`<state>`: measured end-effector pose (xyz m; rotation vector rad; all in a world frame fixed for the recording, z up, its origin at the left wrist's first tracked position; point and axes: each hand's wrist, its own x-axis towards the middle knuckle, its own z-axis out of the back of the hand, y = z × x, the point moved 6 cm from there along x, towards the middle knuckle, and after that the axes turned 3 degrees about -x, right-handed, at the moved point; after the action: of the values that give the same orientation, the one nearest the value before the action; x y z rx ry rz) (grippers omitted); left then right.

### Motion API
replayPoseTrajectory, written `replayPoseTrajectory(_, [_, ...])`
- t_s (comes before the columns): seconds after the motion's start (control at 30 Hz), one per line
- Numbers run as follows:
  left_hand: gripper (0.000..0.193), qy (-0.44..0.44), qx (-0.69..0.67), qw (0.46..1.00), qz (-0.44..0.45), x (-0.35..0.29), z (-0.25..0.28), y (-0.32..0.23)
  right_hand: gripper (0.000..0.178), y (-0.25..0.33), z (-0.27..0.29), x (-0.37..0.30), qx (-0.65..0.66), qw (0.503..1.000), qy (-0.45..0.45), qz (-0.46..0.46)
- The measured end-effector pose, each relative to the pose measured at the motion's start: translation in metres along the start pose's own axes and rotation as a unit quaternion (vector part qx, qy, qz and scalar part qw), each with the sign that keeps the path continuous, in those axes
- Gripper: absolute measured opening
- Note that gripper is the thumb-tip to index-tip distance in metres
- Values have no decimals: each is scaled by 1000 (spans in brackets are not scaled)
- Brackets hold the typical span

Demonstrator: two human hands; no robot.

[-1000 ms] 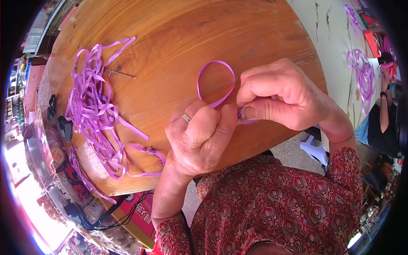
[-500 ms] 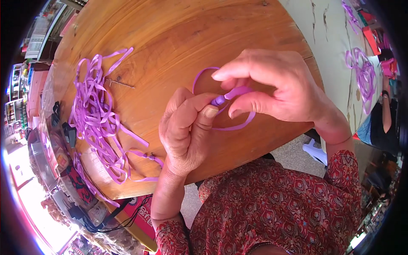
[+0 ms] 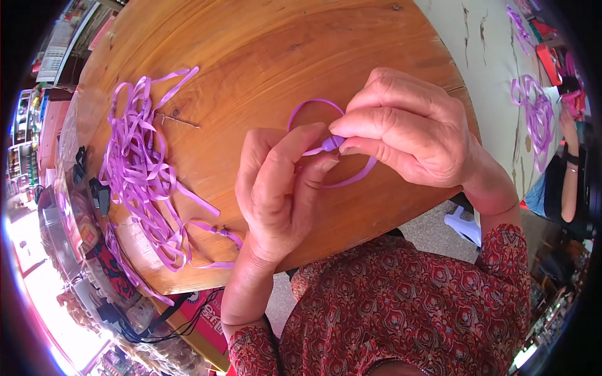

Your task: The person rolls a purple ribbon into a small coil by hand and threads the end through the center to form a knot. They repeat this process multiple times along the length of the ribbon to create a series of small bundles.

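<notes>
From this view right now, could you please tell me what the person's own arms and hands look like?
The left hand and right hand are ungloved, and no watch or bracelet shows at either wrist. The sleeves are dark red with a dense, ornate print and stop well short of the hands.

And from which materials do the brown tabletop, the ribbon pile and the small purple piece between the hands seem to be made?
Brown tabletop: wood, apparently varnished; grain, knots and some sheen show.
Ribbon pile: probably satin-like fabric; strips look thin, flat, slightly shiny.
Small purple piece: perhaps smooth plastic; it looks rounded, stiff.
</notes>
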<state>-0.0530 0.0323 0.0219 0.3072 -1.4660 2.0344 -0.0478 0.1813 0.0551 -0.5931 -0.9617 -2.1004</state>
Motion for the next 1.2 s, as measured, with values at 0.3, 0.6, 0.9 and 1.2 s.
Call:
replayPoseTrajectory(0.3, [24,-20,102,988,-112,-2,-1,-5,24,3,-6,-3,-23,999,13,23])
replayPoseTrajectory(0.6, [19,-26,77,995,-58,0,5,-7,30,5,-11,-5,-52,997,10,49])
replayPoseTrajectory(0.9, [18,23,63,997,-44,-2,3,-1,27,8,-15,-7,-69,995,55,50])
replayPoseTrajectory(1.2, [24,37,91,981,-164,-5,3,-17,13,1,-22,-10,218,957,126,-146])
